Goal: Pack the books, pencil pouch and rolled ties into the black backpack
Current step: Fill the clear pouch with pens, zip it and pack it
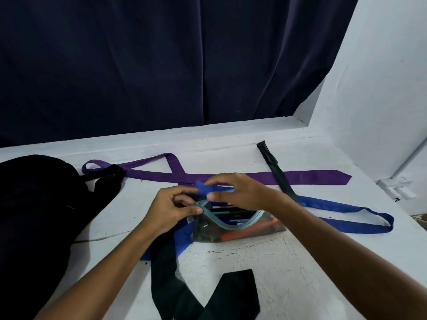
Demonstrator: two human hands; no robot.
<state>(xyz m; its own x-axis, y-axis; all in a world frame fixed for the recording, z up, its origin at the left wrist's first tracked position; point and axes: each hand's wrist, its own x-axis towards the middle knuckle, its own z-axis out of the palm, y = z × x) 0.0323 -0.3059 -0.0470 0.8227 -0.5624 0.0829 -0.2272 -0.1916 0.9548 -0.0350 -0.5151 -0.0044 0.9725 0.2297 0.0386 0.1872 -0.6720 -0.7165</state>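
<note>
White painted ledge: clear plastic pencil pouch (233,229), its mouth gaping, is pinched at the zip end by the left hand (172,211); right hand (240,190) pinches its far rim. Black backpack (34,204) lies leftward, nearer the left hand.

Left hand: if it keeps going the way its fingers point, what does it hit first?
Probably the right hand. The left hand points right across the clear zip pencil pouch it pinches; the right hand's thumb sits just ahead, though depth is unclear.

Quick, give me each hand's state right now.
Left hand: pinching the pencil pouch at its zipper end.
Right hand: holding the blue tie.
</note>
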